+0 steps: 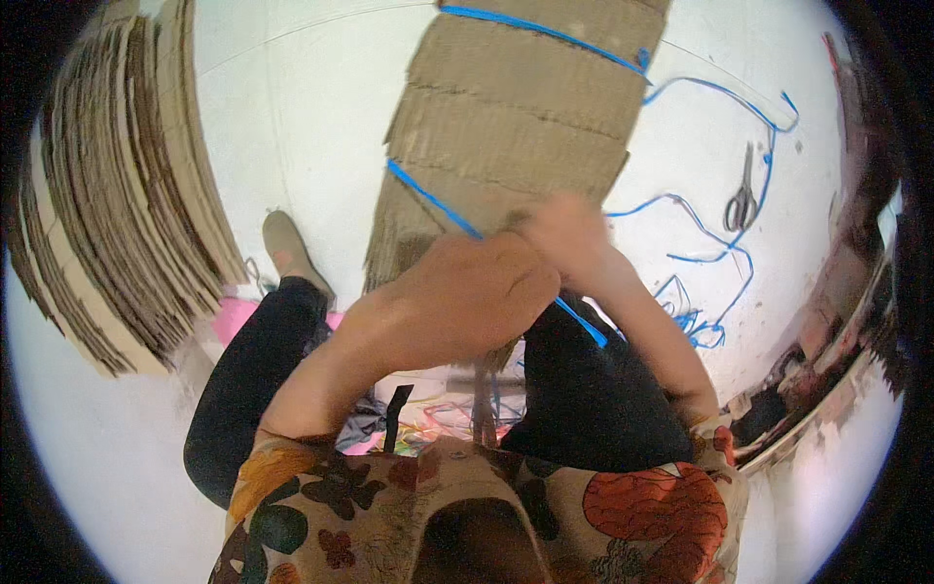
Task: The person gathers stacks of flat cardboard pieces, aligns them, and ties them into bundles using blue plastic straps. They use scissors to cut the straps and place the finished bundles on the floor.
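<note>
A long stack of brown cardboard sheets [506, 127] lies in front of me, its near end between my legs. One blue strap [423, 190] crosses its near part and passes beneath my hands; a loose end sticks out toward my right thigh. My left hand [491, 282] is closed on this strap, its fingertips hidden under the palm. Right against it, my right hand [569, 237] is slightly blurred, with its fingers curled in at the strap. A second blue strap [545, 37] with a knot at its right side binds the far part of the stack.
More cardboard sheets [122, 185] stand packed in a row at the left. Black-handled scissors [742, 204] lie on the white floor at the right, beside loose blue strapping [715, 255]. Dark clutter [856, 292] lines the right edge. Coloured strips [448, 414] lie beneath me.
</note>
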Demonstrator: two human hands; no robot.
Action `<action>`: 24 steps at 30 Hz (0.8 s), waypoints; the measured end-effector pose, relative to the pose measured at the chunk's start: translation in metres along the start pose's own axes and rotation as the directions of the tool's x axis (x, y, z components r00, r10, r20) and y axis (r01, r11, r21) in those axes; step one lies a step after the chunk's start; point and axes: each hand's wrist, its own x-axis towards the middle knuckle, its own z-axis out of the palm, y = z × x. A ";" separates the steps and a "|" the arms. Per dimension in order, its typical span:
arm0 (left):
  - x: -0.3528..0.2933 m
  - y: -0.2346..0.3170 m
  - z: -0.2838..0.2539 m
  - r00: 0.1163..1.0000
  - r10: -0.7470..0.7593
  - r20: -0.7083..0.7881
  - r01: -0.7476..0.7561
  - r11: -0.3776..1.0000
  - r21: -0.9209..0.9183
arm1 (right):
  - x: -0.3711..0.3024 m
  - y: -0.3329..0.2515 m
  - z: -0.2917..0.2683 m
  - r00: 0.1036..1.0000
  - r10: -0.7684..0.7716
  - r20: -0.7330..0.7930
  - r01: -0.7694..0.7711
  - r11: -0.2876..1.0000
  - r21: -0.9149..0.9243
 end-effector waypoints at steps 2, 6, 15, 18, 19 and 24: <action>0.016 0.004 0.004 0.998 0.022 0.065 -0.027 0.996 0.080 | -0.049 0.023 -0.024 0.912 0.086 -0.402 -0.209 0.939 -0.274; 0.046 0.004 0.021 0.972 0.090 0.215 -0.130 0.975 0.181 | -0.078 0.048 0.006 0.733 0.655 -0.184 -0.327 0.576 0.749; 0.125 -0.062 0.046 0.904 0.420 -0.077 -0.394 0.891 0.227 | -0.013 0.058 -0.022 0.809 0.478 -0.342 -0.160 0.739 0.654; 0.130 -0.083 0.048 0.925 0.364 0.109 -0.379 0.899 0.221 | -0.035 0.078 -0.038 0.771 0.636 -0.031 -0.196 0.284 0.939; 0.134 -0.080 0.041 0.923 0.318 0.214 -0.363 0.906 0.217 | -0.051 0.098 -0.030 0.764 0.608 -0.217 -0.304 0.635 0.711; 0.130 -0.085 0.038 0.933 0.265 0.245 -0.302 0.945 0.127 | -0.094 0.122 0.000 0.931 0.204 -0.302 -0.327 0.835 -0.442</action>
